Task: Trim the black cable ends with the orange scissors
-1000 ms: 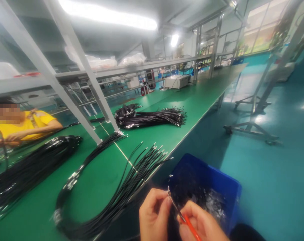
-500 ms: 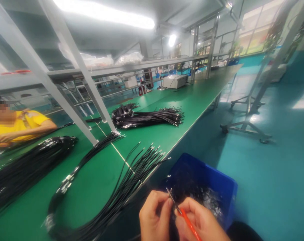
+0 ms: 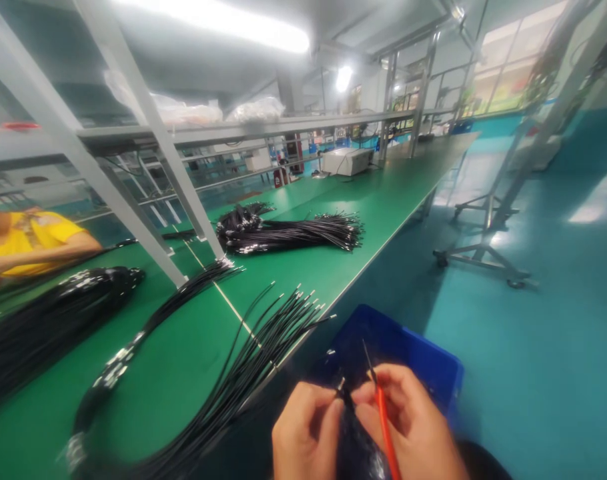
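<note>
Low in the view, my left hand pinches the end of a black cable with a light tip. Just to its right, my right hand is closed around a tool with orange-red handles and a thin dark metal tip pointing up. Thumb and finger of that hand also reach toward the black cable end. Behind both hands stands a blue bin, its contents partly hidden. On the green table to the left, a long curved bundle of black cables has its tips near the table's edge.
Another black cable bundle lies farther back, and a large one lies at left. Metal posts rise from the table. A person in a yellow top sits at far left. A wheeled stand is on the floor at right.
The tool's metal tip has moved up and right, away from my left fingers. My right fingers have come close to the cable end. The view has shifted slightly.
</note>
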`<state>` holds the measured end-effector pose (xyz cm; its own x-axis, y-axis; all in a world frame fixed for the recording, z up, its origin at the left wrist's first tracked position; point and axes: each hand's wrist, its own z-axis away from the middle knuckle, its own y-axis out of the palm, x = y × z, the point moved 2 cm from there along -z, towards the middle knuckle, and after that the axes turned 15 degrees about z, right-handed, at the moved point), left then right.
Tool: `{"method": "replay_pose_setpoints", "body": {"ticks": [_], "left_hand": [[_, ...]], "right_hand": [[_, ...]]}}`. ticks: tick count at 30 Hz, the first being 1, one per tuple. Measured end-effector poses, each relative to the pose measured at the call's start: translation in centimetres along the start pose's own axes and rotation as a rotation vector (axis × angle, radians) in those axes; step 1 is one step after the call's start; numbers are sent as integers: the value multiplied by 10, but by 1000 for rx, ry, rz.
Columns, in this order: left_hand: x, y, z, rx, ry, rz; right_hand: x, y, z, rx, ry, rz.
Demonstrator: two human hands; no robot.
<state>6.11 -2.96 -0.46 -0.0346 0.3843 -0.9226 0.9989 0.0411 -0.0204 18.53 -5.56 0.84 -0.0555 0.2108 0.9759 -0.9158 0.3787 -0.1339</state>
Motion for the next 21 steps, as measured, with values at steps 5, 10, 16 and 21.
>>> {"method": "replay_pose_setpoints", "body": {"ticks": [5, 10, 16, 21], "left_hand": [[-8, 3, 4, 23, 70, -53], [-5, -2, 4, 67, -192, 179], [-9, -3, 0, 64, -425, 425], [-7, -2, 5, 26, -256, 175]], "right_hand": [[20, 11, -11, 16, -20, -21], [12, 15, -6, 124, 92, -147], [11, 13, 2, 107, 99, -230], [10, 13, 4, 47, 29, -149]]}}
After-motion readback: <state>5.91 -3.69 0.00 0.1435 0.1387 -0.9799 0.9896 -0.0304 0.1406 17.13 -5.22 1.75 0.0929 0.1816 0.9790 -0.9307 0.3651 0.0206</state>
